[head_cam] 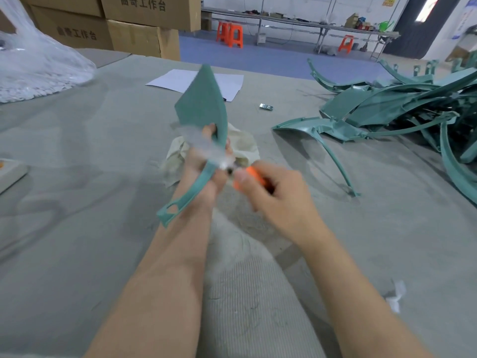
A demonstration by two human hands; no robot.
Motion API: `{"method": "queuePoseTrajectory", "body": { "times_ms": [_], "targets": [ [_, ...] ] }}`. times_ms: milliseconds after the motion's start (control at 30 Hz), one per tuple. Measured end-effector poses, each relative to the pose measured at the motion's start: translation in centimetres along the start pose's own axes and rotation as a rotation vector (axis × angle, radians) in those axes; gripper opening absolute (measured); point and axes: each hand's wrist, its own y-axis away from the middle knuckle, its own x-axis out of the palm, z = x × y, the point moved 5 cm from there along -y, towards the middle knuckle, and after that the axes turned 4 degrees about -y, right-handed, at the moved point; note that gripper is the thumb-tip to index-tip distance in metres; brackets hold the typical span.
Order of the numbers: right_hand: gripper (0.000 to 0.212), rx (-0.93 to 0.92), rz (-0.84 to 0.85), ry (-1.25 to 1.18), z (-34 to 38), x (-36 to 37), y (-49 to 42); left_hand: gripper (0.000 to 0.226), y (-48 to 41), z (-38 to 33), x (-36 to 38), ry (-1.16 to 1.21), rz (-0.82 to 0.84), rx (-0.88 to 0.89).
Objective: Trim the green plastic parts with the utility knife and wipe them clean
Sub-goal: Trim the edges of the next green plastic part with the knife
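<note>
Blurred: utility knife blade; handle mostly hidden in right hand; green parts pile cut off right.

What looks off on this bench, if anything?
No visible damage. The green parts lie in a tangled heap at the right, and white scraps lie loose on the grey table cover, front right.

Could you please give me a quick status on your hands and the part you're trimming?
Left hand holds green part above the table. Right hand grips orange knife close to it, blade blurred. Rag behind, nothing blocking.
</note>
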Motion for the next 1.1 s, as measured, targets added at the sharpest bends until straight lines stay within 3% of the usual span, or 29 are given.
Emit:
{"method": "queuePoseTrajectory", "body": {
  "times_ms": [133,267,433,633,733,833,900,1033,1100],
  "targets": [
    [0.066,0.15,-0.429,0.032,-2.4,-5.5,-0.3,0.024,0.5,0.8,1.0,-0.334,0.027,0.007],
    [0.043,0.226,-0.619,0.015,-3.8,-8.2,0.0,0.021,1.0,1.7,1.9,-0.529,0.164,-0.07],
    [0.019,0.287,-0.74,-0.289,-4.9,-9.4,0.2,0.013,1.7,2.5,2.1,-0.886,0.275,-0.101],
    [0.008,0.455,-0.74,-0.653,-6.1,-8.1,0.2,0.031,2.1,2.9,3.7,-0.529,0.457,-0.077],
    [0.011,0.524,-0.699,-0.705,-6.6,-7.0,0.0,0.047,2.4,3.4,4.4,-0.369,0.552,-0.141],
    [0.014,0.572,-0.711,-0.787,-6.9,-6.7,-0.1,0.053,2.5,3.6,4.6,-0.242,0.547,-0.169],
    [0.014,0.6,-0.738,-0.914,-7.0,-6.4,0.0,0.061,2.7,3.8,4.6,-0.222,0.58,-0.171],
    [0.01,0.659,-0.718,-1.077,-6.9,-5.1,0.0,0.101,3.1,4.7,5.2,-0.386,0.663,-0.154],
    [0.011,0.617,-0.701,-1.028,-6.7,-4.8,-0.1,0.097,2.9,5.2,5.4,-0.517,0.573,-0.089]
  ]
}}
